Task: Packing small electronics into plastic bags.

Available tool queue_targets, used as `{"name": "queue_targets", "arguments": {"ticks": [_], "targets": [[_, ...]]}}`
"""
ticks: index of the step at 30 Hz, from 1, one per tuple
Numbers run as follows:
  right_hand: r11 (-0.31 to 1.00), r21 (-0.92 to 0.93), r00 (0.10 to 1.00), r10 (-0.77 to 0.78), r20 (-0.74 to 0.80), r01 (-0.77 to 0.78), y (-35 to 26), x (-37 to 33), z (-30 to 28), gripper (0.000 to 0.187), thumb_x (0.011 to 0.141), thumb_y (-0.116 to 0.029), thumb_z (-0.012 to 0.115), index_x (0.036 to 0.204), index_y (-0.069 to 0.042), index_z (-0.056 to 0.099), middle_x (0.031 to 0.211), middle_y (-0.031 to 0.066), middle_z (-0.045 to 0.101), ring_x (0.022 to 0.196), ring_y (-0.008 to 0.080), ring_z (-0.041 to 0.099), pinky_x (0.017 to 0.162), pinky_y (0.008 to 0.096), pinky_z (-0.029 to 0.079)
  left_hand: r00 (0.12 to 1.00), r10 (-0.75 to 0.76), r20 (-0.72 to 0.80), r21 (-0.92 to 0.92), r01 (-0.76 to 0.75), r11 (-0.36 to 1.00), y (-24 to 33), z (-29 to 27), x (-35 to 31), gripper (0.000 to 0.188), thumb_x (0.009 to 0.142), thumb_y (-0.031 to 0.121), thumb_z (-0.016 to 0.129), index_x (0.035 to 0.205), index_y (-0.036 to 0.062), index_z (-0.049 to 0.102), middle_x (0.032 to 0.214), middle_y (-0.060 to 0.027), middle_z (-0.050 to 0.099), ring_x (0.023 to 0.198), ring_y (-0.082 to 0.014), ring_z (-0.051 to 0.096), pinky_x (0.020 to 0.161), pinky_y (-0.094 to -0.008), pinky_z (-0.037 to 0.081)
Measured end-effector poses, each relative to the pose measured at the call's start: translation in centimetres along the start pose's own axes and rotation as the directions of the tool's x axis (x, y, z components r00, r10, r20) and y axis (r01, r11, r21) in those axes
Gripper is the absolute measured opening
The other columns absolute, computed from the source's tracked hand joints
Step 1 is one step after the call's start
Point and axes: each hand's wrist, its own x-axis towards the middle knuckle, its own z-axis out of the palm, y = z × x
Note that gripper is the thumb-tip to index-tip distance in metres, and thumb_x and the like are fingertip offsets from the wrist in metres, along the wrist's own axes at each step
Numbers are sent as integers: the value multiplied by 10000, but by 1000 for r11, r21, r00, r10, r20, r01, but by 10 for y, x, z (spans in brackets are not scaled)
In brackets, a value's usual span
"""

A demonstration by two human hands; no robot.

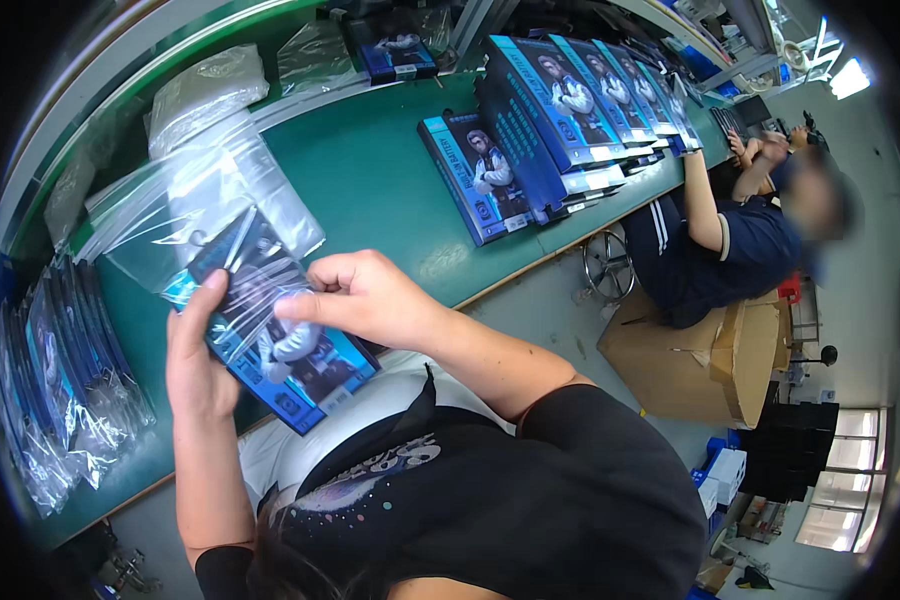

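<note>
A flat dark blue box (305, 365) with a printed figure on its front tilts in front of me at the table's near edge. Its far end sits inside a clear plastic bag (160, 205), which spreads loosely beyond it. My left hand (202, 345) grips the box's left side, thumb over the front. On the other side my right hand (375, 295) is closed, thumb and curled fingers pinching what looks like the bag's film against the box; its fingertips are partly hidden.
Bagged boxes (65, 350) stand in a row at the left. Clear bags (210, 85) lie at the back. Stacked blue boxes (560, 100) and a lower box (480, 175) occupy the green table's (370, 160) right. A co-worker (730, 240) sits beyond, near a cardboard carton (680, 360).
</note>
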Motion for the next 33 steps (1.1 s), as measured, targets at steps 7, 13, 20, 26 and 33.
{"name": "queue_targets", "arguments": {"ticks": [7,13,20,26,33], "targets": [[757,-330,799,-601,-16,563,-26,-15,-9,1094,646,-179,842,1477,-62,140,1388,197,419,1123,254,550,879,308,474,987,-73,140,-65,82,994,0,17,-12,319,932,211,532,1155,-18,537,1150,-155,597,1027,-258,609,887,-404,503],[455,-424,289,-870,-400,783,-42,-27,-1,254,860,122,457,1045,31,604,878,124,625,694,146,603,614,267,487,874,-237,423,269,129,954,2,18,-31,600,960,470,404,1208,-66,510,1143,-188,592,1057,-259,592,921,-419,480],[356,-228,401,-894,198,906,-43,-18,50,370,748,-49,632,1115,-21,589,862,108,574,704,265,546,619,347,434,903,-259,343,-104,311,945,10,-13,-44,291,916,277,543,1066,32,592,930,-54,629,817,-113,596,675,-256,476],[572,0,565,-811,150,820,-36,-14,44,506,755,-116,688,1225,0,540,932,99,571,799,237,552,701,314,451,599,801,-27,707,-555,438,78,-31,-50,415,807,41,600,1217,-4,549,1003,-56,622,888,-133,586,779,-260,457],[744,-152,758,-624,191,651,-15,-5,31,401,787,-29,650,1175,16,564,907,86,591,785,157,557,677,255,447,616,724,310,709,357,-608,113,-143,-26,526,827,221,666,1276,5,497,1352,-183,452,1257,-296,422,1048,-370,309]]}}
